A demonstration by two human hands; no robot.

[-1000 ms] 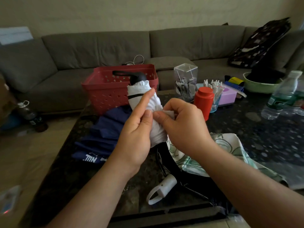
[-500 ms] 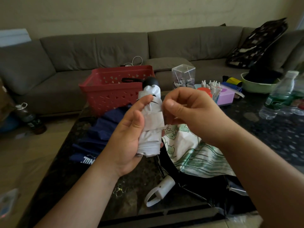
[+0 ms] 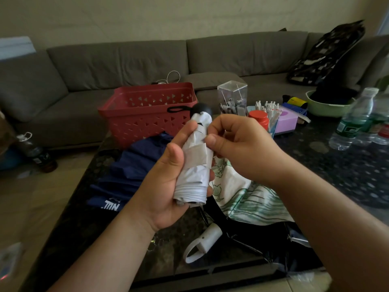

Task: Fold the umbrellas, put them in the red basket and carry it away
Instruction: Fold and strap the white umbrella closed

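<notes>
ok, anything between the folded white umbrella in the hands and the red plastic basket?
Nothing visible. The folded white umbrella is held above the dark table, the red plastic basket sits just behind it, open top unobstructed and apparently empty. The navy umbrella lies lower, beside the path.

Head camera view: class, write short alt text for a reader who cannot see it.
A left hand grips a rolled white fabric umbrella while the right hand pinches its strap. Behind stands a red plastic basket; blue and floral umbrellas lie on the dark table.

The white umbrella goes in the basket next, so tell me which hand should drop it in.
Left. The left hand already grips the white umbrella around its middle, and the red basket sits ahead on its side. The right hand only pinches at the strap.
</notes>
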